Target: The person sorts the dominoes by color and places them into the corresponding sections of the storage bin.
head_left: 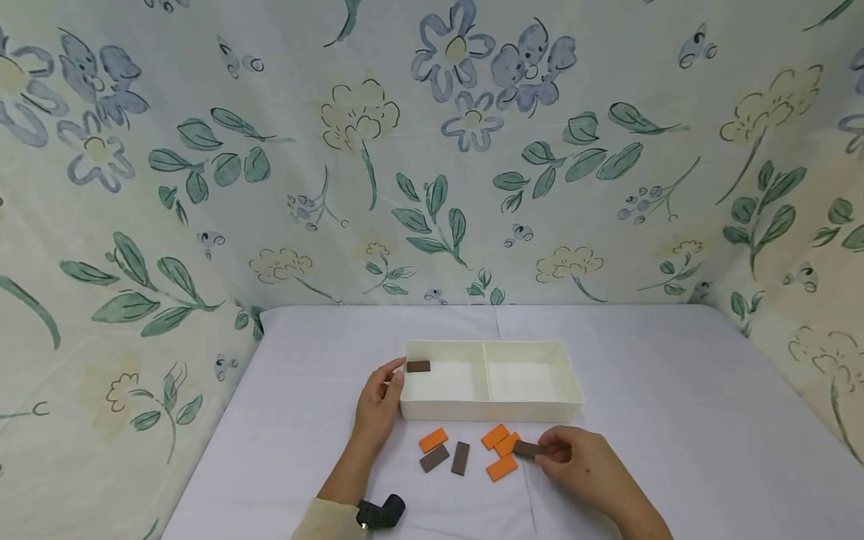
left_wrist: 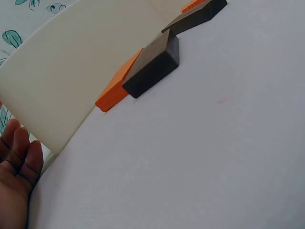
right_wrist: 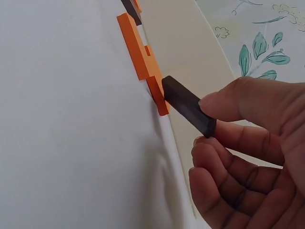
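Note:
My right hand (head_left: 586, 466) pinches a dark brown block (head_left: 529, 449) between thumb and fingers, just in front of the white tray (head_left: 472, 411). In the right wrist view that brown block (right_wrist: 188, 106) is tilted and overlaps an orange block (right_wrist: 156, 95). My left hand (head_left: 379, 405) rests against the tray's left end, its fingers extended along the wall. A brown block (head_left: 418, 366) lies in the tray's left compartment, close to those fingertips. In the left wrist view the left hand (left_wrist: 19, 167) shows loosely bent fingers beside the tray's corner.
On the white cloth before the tray lie two brown blocks (head_left: 460, 458) and several orange blocks (head_left: 502, 469), some touching. A divider (head_left: 486, 373) splits the tray in two. Floral fabric (head_left: 432, 150) hangs behind the table. A black device (head_left: 382, 512) is on the left wrist.

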Demonstrator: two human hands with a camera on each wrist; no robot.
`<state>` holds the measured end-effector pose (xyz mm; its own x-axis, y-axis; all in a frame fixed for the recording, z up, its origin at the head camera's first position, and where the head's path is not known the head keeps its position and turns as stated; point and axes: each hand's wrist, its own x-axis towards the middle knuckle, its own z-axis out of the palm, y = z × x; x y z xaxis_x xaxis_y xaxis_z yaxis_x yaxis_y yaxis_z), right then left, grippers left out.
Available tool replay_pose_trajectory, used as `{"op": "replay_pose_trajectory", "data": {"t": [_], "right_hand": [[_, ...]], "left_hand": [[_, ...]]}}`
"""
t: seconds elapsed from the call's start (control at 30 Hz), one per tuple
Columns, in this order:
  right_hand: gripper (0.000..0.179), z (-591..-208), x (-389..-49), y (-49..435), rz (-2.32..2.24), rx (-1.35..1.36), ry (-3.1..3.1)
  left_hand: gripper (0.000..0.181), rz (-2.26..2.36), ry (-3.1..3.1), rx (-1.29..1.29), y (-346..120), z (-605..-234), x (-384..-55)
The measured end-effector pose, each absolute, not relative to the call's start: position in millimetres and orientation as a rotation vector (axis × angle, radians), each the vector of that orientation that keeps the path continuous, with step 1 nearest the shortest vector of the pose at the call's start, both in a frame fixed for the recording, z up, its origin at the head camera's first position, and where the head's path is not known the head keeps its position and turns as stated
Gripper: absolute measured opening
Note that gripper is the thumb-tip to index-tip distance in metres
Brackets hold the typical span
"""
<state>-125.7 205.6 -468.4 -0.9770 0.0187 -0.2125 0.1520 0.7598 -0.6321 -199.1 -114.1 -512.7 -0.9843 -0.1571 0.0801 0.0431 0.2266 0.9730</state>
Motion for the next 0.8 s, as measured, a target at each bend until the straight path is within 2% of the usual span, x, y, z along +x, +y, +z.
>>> {"op": "replay_pose_trajectory", "data": {"t": [0.47,0.8], "right_hand": [[0.027,-443,-122,205,-1.215,-0.009,2.821],[0.02,-431,-123,196,-1.303,-0.206,2.884]], "left_hand": [[0.031,-1.846,-2.338,0.124,-114,-512,-199],[0.031,-1.861,-2.33,0.116,-114,-514,-199]]}}
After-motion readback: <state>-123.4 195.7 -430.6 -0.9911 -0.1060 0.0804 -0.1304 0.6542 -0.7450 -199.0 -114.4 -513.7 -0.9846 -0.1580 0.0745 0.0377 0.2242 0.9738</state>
